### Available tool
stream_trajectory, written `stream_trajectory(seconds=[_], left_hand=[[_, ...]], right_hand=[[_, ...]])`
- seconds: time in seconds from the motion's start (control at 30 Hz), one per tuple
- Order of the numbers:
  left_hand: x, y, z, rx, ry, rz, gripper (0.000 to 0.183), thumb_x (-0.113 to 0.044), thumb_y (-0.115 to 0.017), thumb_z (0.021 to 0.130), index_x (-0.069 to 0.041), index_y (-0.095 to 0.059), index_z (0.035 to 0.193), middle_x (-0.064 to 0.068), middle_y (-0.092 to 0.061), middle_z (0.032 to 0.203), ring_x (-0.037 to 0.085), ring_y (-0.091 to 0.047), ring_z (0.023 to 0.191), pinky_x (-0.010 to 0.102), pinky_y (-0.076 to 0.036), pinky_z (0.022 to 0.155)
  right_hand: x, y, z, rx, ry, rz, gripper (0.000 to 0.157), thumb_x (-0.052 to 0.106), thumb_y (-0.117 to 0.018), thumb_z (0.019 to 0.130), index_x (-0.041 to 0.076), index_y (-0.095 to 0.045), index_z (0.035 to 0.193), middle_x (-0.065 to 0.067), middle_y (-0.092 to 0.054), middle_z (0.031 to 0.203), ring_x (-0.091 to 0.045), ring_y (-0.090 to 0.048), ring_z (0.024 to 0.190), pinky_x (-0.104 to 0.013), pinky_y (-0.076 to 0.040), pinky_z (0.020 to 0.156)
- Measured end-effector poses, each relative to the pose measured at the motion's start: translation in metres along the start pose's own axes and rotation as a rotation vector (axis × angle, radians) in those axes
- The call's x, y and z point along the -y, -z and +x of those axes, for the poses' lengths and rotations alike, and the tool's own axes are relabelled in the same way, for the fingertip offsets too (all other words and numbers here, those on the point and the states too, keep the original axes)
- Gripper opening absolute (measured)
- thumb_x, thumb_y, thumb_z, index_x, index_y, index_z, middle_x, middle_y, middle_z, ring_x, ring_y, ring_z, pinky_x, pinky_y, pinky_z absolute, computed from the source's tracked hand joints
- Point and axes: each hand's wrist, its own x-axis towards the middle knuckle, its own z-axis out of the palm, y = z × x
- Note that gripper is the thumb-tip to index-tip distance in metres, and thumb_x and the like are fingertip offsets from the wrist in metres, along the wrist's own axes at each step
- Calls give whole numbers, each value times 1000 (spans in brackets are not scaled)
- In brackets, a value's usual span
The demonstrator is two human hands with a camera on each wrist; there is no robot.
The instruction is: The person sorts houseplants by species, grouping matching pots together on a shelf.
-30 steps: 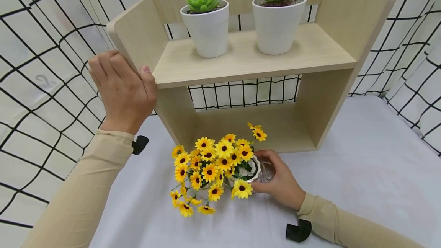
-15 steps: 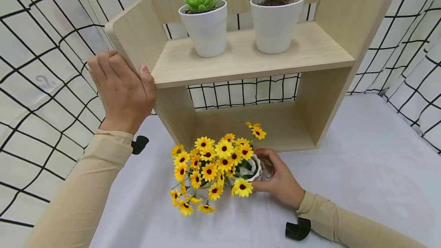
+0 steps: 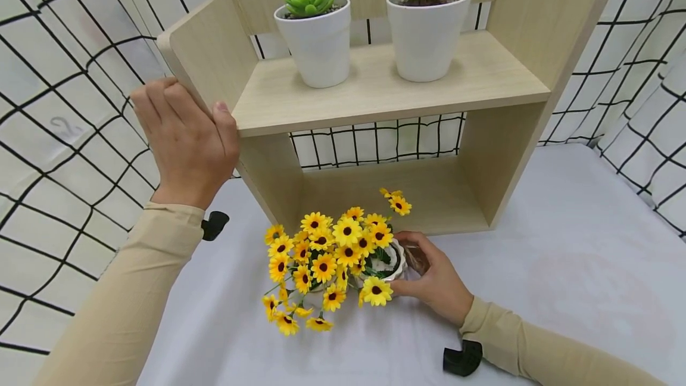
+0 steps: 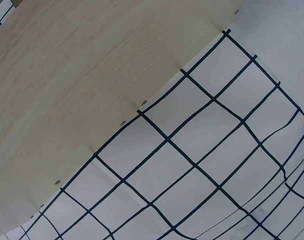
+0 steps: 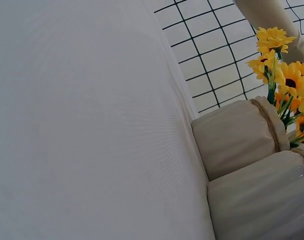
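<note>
My left hand (image 3: 187, 145) holds the left side panel of a pale wooden two-tier shelf (image 3: 386, 109), thumb on its front edge, fingertips hidden. In front of the lower tier, my right hand (image 3: 440, 286) grips a whitish flowerpot (image 3: 399, 262) by its right side, thumb near and fingers far. Yellow artificial sunflowers (image 3: 324, 267) spread leftward over it and mostly cover a second pot (image 3: 315, 299) beside it. The right wrist view shows the two glossy pots (image 5: 262, 197) side by side with twine (image 5: 268, 122) round their necks; neither hand appears in the wrist views.
Two white pots with green succulents, one left (image 3: 316, 46) and one right (image 3: 426, 40), stand on the upper tier. Black wire grid panels (image 3: 75, 153) rise behind and at both sides. A white cloth (image 3: 579, 243) covers the table.
</note>
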Motion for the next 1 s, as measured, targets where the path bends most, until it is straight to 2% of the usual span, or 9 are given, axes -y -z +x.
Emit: stream_trajectory(seconds=[0.17, 0.33, 0.47, 0.67, 1.0], left_hand=[[0, 0, 0, -4, 1, -7, 45, -31, -29, 101, 9, -42, 118, 31, -43, 117, 45, -33, 110, 57, -23, 97], [0, 0, -1, 2, -1, 0, 45, -31, -28, 101, 9, -41, 118, 31, -42, 117, 45, -33, 110, 57, -23, 97], [0, 0, -1, 0, -3, 8, 45, -31, -28, 101, 9, -41, 118, 31, -42, 116, 45, -33, 110, 57, -23, 98], [0, 0, -1, -8, -5, 4, 44, -30, -28, 101, 9, -41, 118, 32, -42, 117, 46, -34, 111, 58, -24, 98], [-1, -1, -1, -10, -7, 0, 44, -30, -28, 101, 9, -42, 117, 32, -43, 117, 46, -34, 110, 58, -24, 99]], right_hand=[[1, -2, -2, -28, -27, -57, 77, 18, -90, 77, 18, -52, 144, -9, -56, 148, -30, -59, 130, -22, -49, 105], [1, -3, -4, -53, -32, -92, 78, 19, -90, 76, 21, -53, 145, -8, -58, 145, -26, -61, 122, -25, -50, 95], [0, -3, -5, -57, -10, -77, 78, 17, -90, 76, 22, -53, 145, -8, -56, 146, -27, -62, 120, -26, -50, 96], [1, -3, -4, -51, -9, -80, 77, 18, -90, 77, 24, -52, 144, -6, -55, 150, -28, -60, 130, -29, -50, 103], [0, -3, -4, -49, 5, -86, 77, 16, -89, 77, 22, -52, 144, -6, -56, 148, -29, -59, 130, -28, -50, 100]])
